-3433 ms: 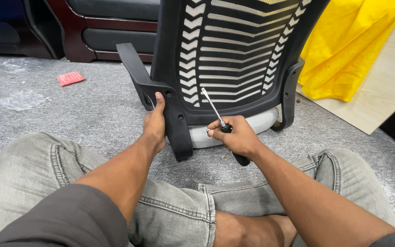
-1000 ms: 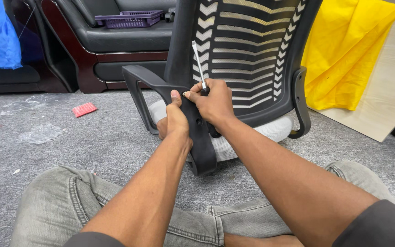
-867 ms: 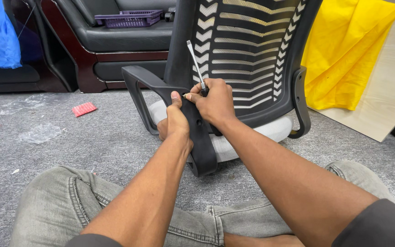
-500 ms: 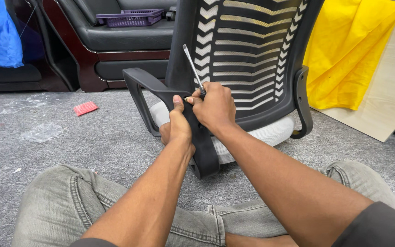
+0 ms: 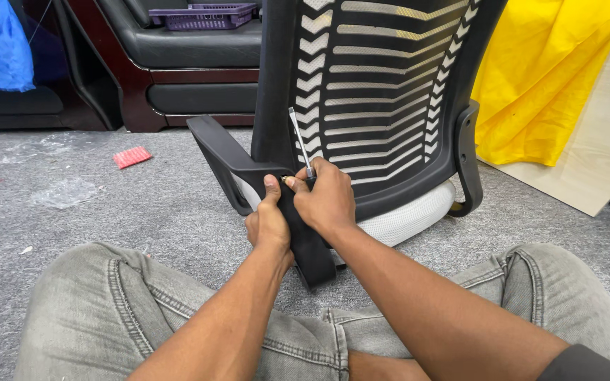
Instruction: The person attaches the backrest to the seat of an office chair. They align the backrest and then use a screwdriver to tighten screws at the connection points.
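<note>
Screwdriver: head view; a thin metal shaft rising from the right hand, tilted slightly left, its tip up against the slatted chair back; the handle is hidden inside the fist.
Right hand: head view; its grip is closed around the screwdriver's lower end, knuckles toward the camera, pressed against the armrest bracket.
Left hand: head view; its grip is wrapped around the black armrest post, thumb pointing up along the post and touching the right hand's fingers.
Armrest: black plastic, an L-shaped piece; the pad runs up and left from the hands, the post runs down between both hands to the floor.
Screwdriver relative to grip: the shaft comes out of the top of the right fist, just right of the left thumb, directly above the joint where pad meets post.
Small brass-coloured part: a glint between the left thumb tip and the right fingers; too small to tell what it is.
Chair back: black frame with white slats, standing upright behind the hands, a white mesh seat below it.
Floor: grey carpet, a red piece lying well left of the hands.
Legs: grey jeans, crossed below the forearms.
Background: yellow cloth at right, dark sofa with a purple basket at left.
</note>
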